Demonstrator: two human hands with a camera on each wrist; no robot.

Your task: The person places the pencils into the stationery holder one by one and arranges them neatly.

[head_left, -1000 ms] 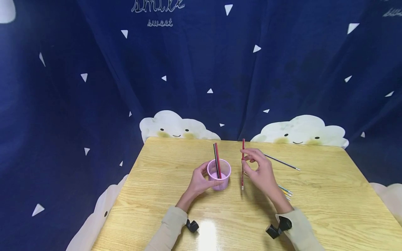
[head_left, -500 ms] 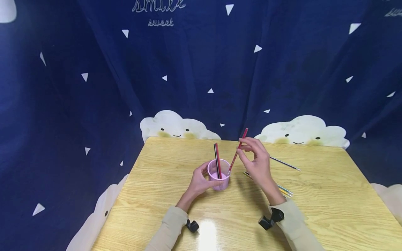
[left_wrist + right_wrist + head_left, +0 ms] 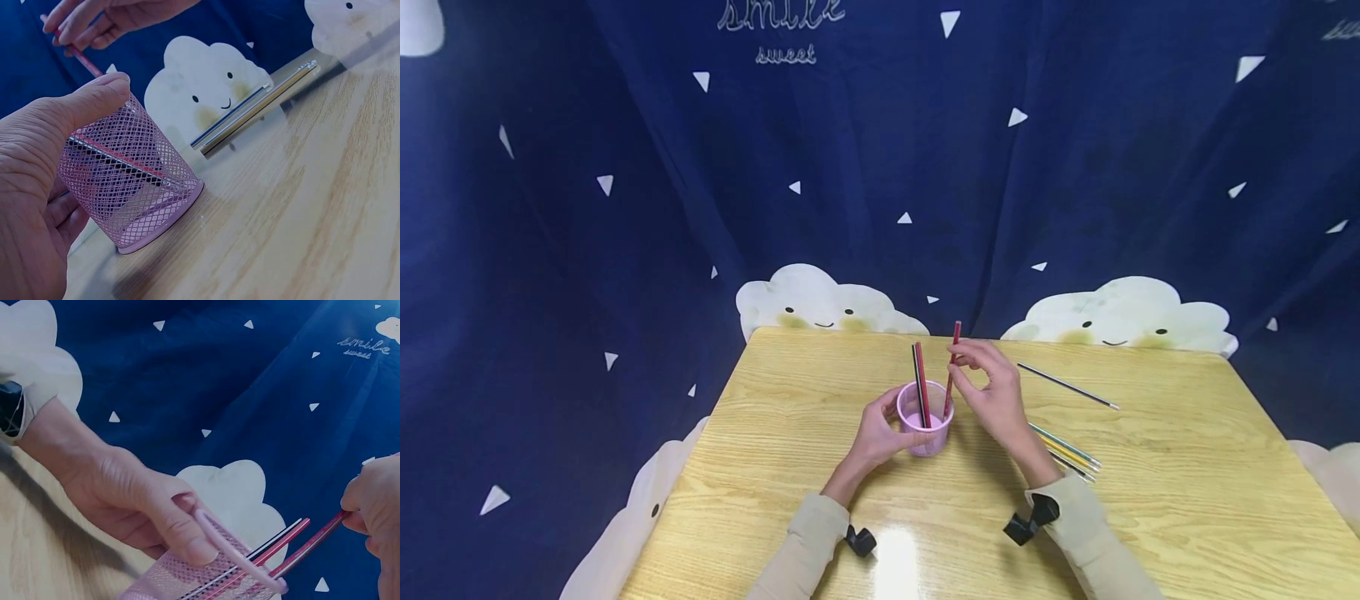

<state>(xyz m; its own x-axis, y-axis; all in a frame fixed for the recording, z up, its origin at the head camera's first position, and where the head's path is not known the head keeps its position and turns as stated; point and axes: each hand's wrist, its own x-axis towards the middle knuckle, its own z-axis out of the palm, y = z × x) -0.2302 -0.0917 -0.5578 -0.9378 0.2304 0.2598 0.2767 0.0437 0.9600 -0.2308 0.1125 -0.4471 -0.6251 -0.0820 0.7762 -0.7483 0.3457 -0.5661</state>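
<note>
My left hand (image 3: 876, 432) grips a pink mesh pencil cup (image 3: 932, 444) around its side, thumb near the rim. The cup stands on the table, as the left wrist view also shows. Inside it lean a black pencil (image 3: 917, 367) and a red pencil (image 3: 923, 383), side by side. Over the cup's right side, my right hand (image 3: 996, 397) pinches another red pencil (image 3: 957, 335) between thumb and fingers. That pencil points down, its lower end inside the rim. In the right wrist view both the held pencil (image 3: 312, 544) and the cup (image 3: 187, 569) appear.
On the wooden table (image 3: 1187, 500), right of my right hand, lies a dark pencil (image 3: 1069, 386) by itself. Nearer me is a small group of pencils, a yellow pencil (image 3: 1067, 451) among them. A dark blue curtain (image 3: 880, 150) hangs behind the table's far edge.
My right hand has moved left with the red pencil, from beside the cup to over its rim, and the pencil's lower end has gone inside. The left hand has kept its grip.
</note>
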